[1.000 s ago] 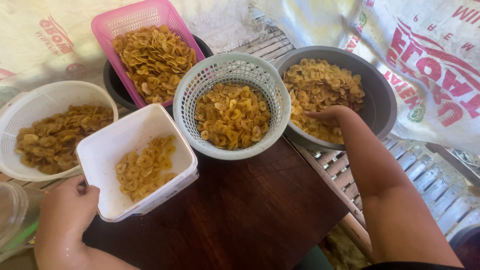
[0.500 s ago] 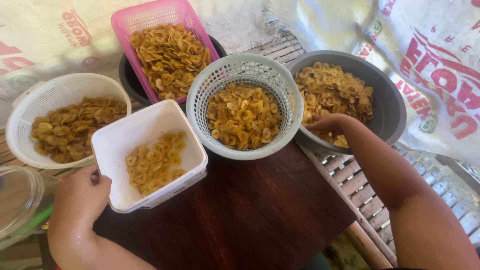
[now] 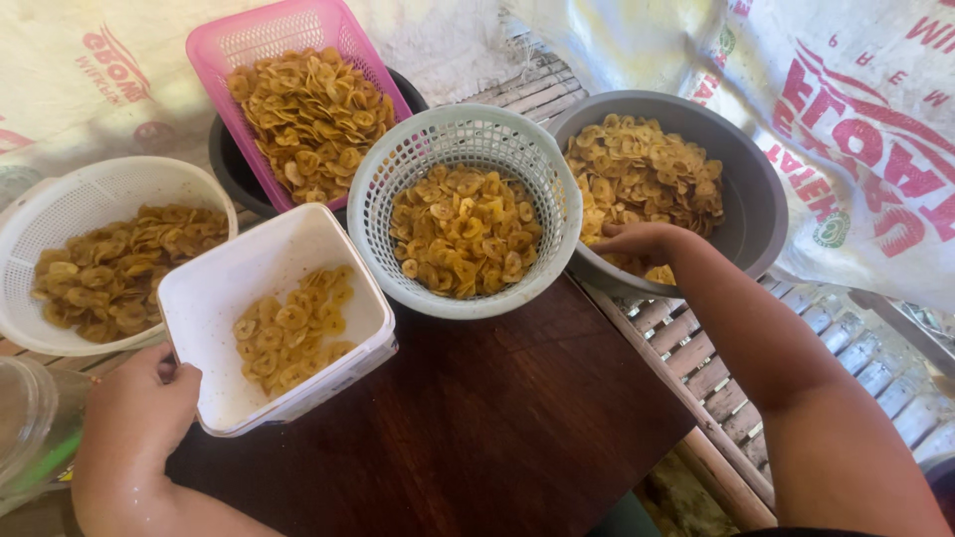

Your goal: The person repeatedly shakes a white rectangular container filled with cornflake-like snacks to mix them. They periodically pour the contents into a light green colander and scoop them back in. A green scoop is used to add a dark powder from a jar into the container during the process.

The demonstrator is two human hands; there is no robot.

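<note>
Table: a dark brown wooden table (image 3: 497,418) carries the white tub at its left edge.
Grey basin: the round grey plastic basin (image 3: 741,189), off the table's far right corner, is seen half full of yellow banana chips (image 3: 647,169).
White tub: a square white plastic tub (image 3: 214,298) is judged barely filled; most sorting appears left.
Right hand: the right hand (image 3: 637,241) is curled over chips in the basin; whether any are gripped cannot be told.
Left hand: the left hand (image 3: 139,413) is closed on the tub's near corner.
</note>
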